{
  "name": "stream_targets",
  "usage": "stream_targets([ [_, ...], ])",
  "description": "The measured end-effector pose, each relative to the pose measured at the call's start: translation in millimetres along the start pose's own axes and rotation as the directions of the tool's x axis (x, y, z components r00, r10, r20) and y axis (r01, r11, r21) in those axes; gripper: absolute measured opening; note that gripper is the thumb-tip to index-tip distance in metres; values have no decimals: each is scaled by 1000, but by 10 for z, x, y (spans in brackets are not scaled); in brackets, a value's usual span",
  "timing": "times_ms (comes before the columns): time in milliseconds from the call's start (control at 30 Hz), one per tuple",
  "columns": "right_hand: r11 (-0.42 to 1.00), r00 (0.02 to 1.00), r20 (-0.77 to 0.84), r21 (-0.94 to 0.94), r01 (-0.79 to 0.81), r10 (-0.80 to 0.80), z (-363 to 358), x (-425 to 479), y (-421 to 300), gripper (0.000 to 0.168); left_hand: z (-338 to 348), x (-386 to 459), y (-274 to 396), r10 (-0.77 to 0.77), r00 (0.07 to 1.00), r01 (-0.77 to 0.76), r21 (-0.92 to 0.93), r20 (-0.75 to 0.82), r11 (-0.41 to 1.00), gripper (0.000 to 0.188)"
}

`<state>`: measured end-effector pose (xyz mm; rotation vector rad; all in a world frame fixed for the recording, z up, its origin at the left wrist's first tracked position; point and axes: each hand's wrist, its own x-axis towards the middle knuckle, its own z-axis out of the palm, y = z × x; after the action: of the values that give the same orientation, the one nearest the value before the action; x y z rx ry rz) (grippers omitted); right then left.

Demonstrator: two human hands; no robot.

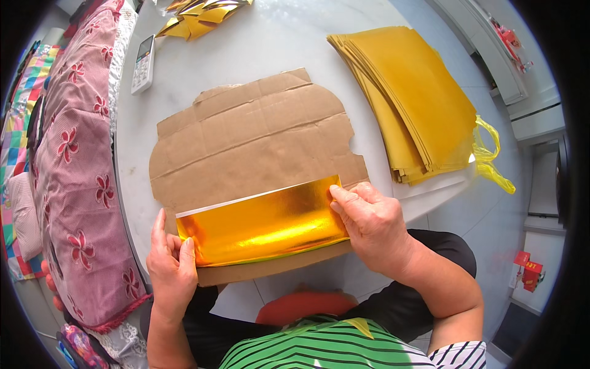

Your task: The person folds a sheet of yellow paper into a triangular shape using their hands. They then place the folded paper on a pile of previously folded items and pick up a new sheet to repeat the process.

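A shiny gold foil sheet, bent over along its near edge, lies above the front of a flattened piece of brown cardboard. A thin white strip runs along its far edge. My left hand holds the sheet's left end, thumb on top and the other fingers at the side. At the opposite end, my right hand pinches the far right corner between thumb and fingers. To the right lies a thick stack of matte gold-yellow paper sheets with uneven edges.
Folded gold foil pieces rest at the far end of the white marble-look table. A white remote control lies near the left edge. A yellow plastic bag hangs by the stack. Left stands furniture under a pink flowered cover.
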<state>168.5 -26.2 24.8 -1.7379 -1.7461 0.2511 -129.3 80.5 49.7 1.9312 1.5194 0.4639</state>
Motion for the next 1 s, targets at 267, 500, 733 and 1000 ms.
stream_targets([
  [267, 1000, 997, 76, 12, -24, 23, -101, 10, -71, 33, -13, 2, 42, -25, 1000, 25, -18, 19, 1000, 59],
  [500, 1000, 999, 50, 1, -13, 13, -84, 15, -64, 31, -9, -1, 48, -38, 999, 39, -35, 20, 999, 59],
  [733, 999, 999, 30, 22, -33, 33, -71, 13, -67, 26, -6, -3, 22, -64, 998, 66, -73, 26, 995, 59],
  [1000, 999, 1000, 25, 38, -19, 18, -57, 2, -40, 27, 16, 12, -19, 8, 1000, -9, -41, -24, 999, 58],
])
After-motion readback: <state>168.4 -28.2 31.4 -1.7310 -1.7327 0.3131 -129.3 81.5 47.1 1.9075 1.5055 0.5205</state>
